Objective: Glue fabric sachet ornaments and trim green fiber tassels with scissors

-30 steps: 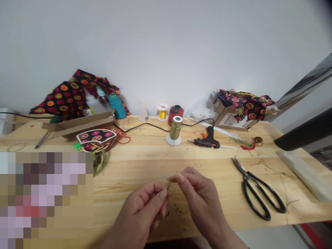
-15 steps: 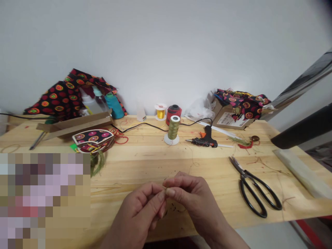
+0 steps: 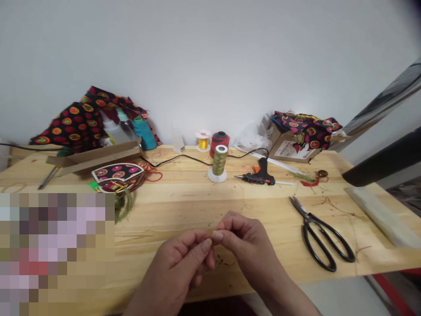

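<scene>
My left hand (image 3: 180, 263) is closed, thumb pressed to the index finger. My right hand (image 3: 243, 245) pinches right beside it, and the fingertips of both meet above the front of the wooden table (image 3: 184, 210). Whatever lies between them is too small and too covered to make out. Beyond the hands stands a spool of olive-green thread (image 3: 219, 162) on a white base, with a fine loose strand curling on the wood before it. To the right lie black-handled scissors (image 3: 317, 235), blades pointing away from me.
Behind the spool are a glue gun (image 3: 258, 175), a red thread cone (image 3: 219, 142) and a yellow cord spool (image 3: 203, 142). Patterned fabric pieces (image 3: 118, 172) lie left, near a cardboard tray (image 3: 98, 159). A fabric-topped box (image 3: 289, 142) stands back right. Blurred blocks hide the lower left.
My right hand's knuckles have risen slightly, and its fingertips have shifted a little against the left ones. Both hands stay pinched together. The view has moved very slightly.
</scene>
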Demonstrator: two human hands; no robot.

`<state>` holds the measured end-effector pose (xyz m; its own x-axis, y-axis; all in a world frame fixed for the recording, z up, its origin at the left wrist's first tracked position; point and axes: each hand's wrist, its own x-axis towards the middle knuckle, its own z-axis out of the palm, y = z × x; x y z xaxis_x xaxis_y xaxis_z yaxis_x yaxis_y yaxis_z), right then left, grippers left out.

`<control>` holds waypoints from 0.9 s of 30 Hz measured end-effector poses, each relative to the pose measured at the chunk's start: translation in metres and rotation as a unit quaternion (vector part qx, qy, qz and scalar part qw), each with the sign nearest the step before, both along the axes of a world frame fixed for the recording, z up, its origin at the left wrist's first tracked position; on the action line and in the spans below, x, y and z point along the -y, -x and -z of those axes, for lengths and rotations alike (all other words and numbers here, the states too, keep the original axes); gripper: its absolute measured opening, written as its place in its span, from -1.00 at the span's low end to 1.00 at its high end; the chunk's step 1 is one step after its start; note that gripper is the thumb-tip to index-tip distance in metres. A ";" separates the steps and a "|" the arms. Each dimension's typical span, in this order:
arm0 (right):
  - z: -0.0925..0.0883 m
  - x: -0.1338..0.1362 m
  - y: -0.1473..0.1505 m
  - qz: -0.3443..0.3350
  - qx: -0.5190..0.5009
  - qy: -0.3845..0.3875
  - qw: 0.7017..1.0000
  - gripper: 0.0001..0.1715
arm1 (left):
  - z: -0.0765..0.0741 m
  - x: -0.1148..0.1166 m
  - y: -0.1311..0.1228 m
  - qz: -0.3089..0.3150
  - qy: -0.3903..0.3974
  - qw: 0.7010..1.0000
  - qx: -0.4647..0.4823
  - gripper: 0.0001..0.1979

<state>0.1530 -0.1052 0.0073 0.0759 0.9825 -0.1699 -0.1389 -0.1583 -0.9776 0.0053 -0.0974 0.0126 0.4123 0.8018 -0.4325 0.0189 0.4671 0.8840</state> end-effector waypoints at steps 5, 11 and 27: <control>-0.003 -0.001 -0.001 -0.006 0.021 0.002 1.000 -0.82 | -0.002 0.000 -0.002 -0.016 0.032 0.998 0.049 -0.73; -0.003 -0.002 -0.001 -0.007 0.039 -0.005 0.999 -0.82 | -0.004 0.000 -0.003 -0.025 0.072 0.992 0.100 -0.73; -0.004 -0.005 -0.003 0.006 0.046 -0.013 0.999 -0.82 | 0.004 -0.003 -0.003 -0.008 0.109 0.985 0.134 -0.80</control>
